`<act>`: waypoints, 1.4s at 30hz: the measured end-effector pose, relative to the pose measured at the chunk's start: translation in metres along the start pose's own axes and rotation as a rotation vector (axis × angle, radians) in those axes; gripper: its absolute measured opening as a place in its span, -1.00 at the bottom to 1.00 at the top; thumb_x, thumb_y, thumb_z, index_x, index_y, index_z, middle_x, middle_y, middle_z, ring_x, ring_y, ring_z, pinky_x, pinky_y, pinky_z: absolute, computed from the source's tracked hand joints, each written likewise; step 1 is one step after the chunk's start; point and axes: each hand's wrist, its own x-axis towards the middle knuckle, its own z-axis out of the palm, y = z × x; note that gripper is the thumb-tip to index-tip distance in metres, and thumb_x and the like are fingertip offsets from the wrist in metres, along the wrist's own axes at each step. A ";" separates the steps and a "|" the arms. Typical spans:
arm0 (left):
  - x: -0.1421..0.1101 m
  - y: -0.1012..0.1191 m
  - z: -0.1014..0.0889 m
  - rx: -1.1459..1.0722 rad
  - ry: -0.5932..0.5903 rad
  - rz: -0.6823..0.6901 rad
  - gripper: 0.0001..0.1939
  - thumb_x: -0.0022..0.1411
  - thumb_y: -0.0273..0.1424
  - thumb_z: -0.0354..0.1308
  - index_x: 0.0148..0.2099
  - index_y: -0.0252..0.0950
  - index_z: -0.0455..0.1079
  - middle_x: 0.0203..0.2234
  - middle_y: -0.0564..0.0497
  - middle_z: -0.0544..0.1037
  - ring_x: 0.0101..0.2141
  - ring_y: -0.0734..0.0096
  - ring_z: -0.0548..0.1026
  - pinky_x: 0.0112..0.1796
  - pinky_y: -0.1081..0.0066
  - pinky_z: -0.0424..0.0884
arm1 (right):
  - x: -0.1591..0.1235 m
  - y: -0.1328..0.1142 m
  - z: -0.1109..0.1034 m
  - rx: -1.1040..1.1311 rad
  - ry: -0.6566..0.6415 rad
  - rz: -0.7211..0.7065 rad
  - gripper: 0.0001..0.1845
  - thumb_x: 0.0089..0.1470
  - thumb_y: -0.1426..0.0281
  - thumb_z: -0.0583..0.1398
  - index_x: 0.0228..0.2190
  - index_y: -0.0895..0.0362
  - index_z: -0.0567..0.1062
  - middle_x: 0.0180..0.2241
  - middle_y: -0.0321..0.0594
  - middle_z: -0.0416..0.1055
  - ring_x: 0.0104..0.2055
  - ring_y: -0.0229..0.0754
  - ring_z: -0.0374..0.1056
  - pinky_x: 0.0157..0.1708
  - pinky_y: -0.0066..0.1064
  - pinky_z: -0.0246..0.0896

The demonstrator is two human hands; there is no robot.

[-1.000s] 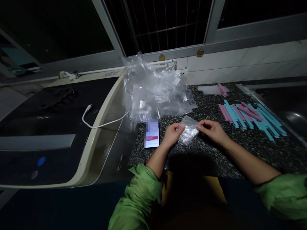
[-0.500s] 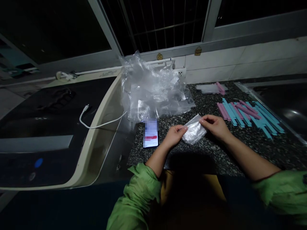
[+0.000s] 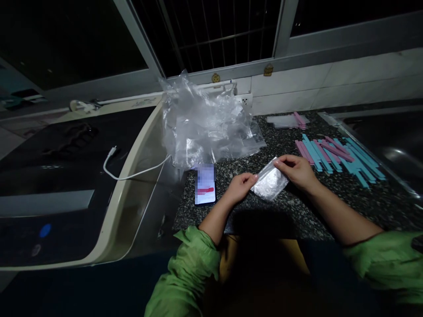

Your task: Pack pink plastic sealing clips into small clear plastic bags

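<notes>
a small clear bag (image 3: pixel 271 182) spans the gap between my left fingers (image 3: pixel 247 176) and my right fingers (image 3: pixel 284 161), low over the dark speckled table (image 3: pixel 228 215) in dim light. my left fingers pinch it near its left corner; my right fingers, drawn just as narrow, hold it at the upper end. whether its lower part rests on the table, i cannot tell, nor what, if anything, is inside.

the film looks thin and slippery, and there lies the likeliest trouble: an uneven pull between my two sets of fingers could stretch or split it, while too light a pinch could let an edge slide free. glare on the crinkled plastic may mask its layers, so my fingers could pick at the wrong one.

just beyond and to the right of my right fingers, blue and pink strips (image 3: pixel 333 154) lie in a loose, overlapping spread; a careless sweep of the knuckles could scatter them. to the left of my left fingers, apart from them, a lit phone (image 3: pixel 205 198) lies flat, where a swing of the wrist might knock it askew. farther beyond my left fingers, a heap of clear plastic (image 3: pixel 211 121) crowds up behind the phone; should the bag slip and land there, clear on clear would be hard to pick out.
</notes>
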 end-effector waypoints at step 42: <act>-0.002 0.003 -0.015 0.470 0.381 0.220 -0.68 0.20 -0.22 0.03 -0.09 -0.30 0.38 -0.16 -0.13 0.46 -0.09 0.25 0.37 -0.04 0.28 0.24 | -0.009 0.000 0.013 -0.086 -0.181 -0.008 -0.57 -0.20 -0.01 0.22 -0.61 0.14 0.40 -0.60 -0.28 0.34 -0.53 -0.27 0.22 -0.50 -0.43 0.13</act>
